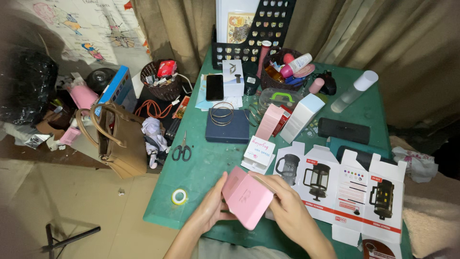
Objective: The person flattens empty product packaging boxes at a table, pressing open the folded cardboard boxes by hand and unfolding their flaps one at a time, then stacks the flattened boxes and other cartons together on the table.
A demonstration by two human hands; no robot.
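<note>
pink box [247, 197]: small pink carton held in the air over the near edge of the green worktop [201, 168], just left of the flattened white carton [345, 187] printed with coffee presses.
left hand [211, 208]: wrapped around the pink box's left side, thumb up on its face.
right hand [287, 204]: closed on the box's right end, fingers at the top flap.
done so far: judging by the flap standing a little off the body, the pink box looks partly opened or partly folded up; which one i cannot tell.
left to do: the flap is neither fully shut nor fully open.
beside the white carton: a white lidded box [259, 152] to its left, scissors [181, 151] and a tape roll [179, 196] further left.
hidden: the box's inside and underside, and most fingers behind it.
cut off: the white carton's lower edge and both forearms run out of frame.
</note>
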